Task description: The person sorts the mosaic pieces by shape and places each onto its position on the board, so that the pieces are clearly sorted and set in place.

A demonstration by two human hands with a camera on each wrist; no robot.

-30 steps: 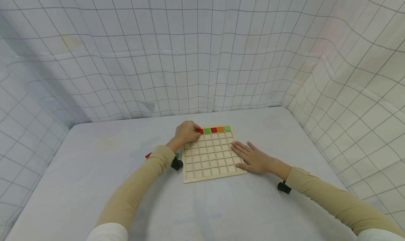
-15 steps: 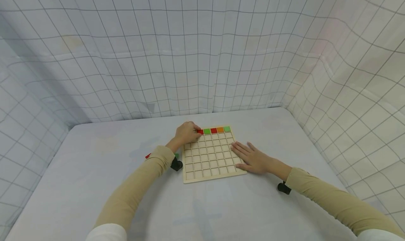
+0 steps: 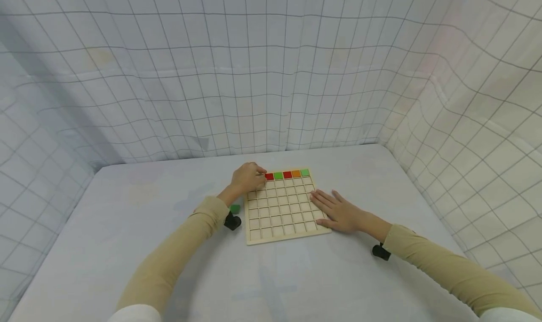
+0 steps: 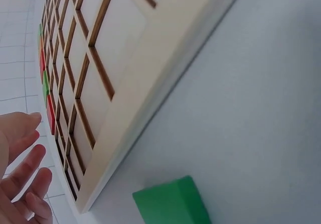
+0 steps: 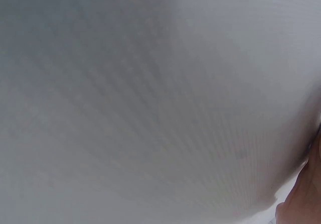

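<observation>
A pale wooden grid board lies flat on the white table. Along its far row sit a red tile, a green tile, another red tile, an orange tile and a light green tile. My left hand hovers at the far left corner, fingertips just left of the first red tile; the left wrist view shows its fingers loosely bent with nothing between them. Flat across the board's right edge rests my right hand, fingers straight.
A loose green block lies left of the board, partly behind the left wrist's black camera. White cloth walls with a dark grid rise behind the table and at both sides.
My left hand has come off the red tile and shifted slightly left. A red piece left of the board is now hidden behind the left sleeve. My right hand stays put.
</observation>
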